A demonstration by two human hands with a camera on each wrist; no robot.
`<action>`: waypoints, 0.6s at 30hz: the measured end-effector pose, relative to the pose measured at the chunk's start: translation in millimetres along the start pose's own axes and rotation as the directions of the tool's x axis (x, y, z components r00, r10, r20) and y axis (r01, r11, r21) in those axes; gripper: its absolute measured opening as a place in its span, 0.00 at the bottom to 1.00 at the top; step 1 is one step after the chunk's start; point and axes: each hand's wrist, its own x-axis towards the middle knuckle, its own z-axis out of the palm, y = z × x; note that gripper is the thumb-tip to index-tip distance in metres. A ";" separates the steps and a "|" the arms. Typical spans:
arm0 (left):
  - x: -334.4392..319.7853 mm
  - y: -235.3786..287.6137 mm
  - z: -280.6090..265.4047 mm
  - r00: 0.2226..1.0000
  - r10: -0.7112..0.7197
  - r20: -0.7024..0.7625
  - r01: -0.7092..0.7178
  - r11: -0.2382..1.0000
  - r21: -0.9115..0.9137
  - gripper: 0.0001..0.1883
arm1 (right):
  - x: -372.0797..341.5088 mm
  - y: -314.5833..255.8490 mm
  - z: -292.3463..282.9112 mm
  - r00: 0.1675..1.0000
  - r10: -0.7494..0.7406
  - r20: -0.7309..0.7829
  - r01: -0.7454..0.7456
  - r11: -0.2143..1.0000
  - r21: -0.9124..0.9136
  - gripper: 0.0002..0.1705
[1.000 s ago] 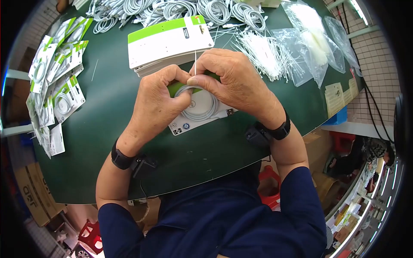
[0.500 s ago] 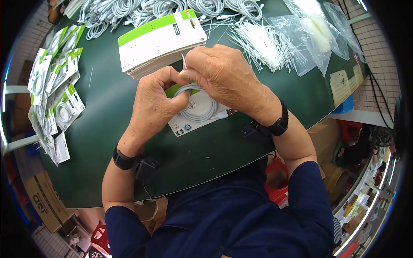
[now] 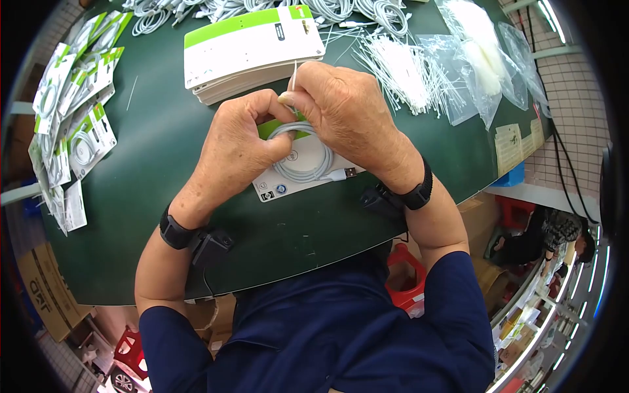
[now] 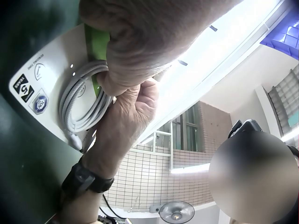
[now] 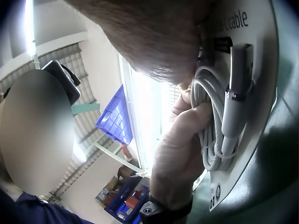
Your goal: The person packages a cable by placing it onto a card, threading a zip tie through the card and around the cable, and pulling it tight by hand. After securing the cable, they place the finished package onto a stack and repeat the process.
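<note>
A coiled light-grey USB cable (image 3: 305, 177) lies against a white and green printed card (image 3: 291, 188) close over the table. My left hand (image 3: 239, 141) grips the coil and card at their left side, its thumb through the ring. Just beyond the coil, my right hand (image 3: 350, 108) pinches a thin white cable tie (image 3: 294, 75) between thumb and curled index finger; the strip's end sticks up. The USB plug (image 3: 349, 173) points right. In the right wrist view, the cable's other connector (image 5: 236, 98) lies along the card's printed side. The fingers hide the tie's lower part.
A stack of cards (image 3: 252, 42) stands beyond the hands. Loose white cable ties (image 3: 409, 75) and clear plastic bags (image 3: 481, 65) lie to the right. Carded cables (image 3: 78, 98) pile up at the left. More coiled cables (image 3: 327, 8) line the back of the green table (image 3: 157, 170).
My right hand has drawn a little away from the coil, still pinching the tie. The left hand keeps its grip on the coil and card. The head view has shifted slightly.
</note>
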 end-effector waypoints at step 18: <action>0.1 -1.2 -4.4 0.998 -0.036 0.059 0.031 0.995 0.090 0.06 | -2.0 1.8 4.3 0.996 0.090 0.009 -0.090 0.991 0.096 0.08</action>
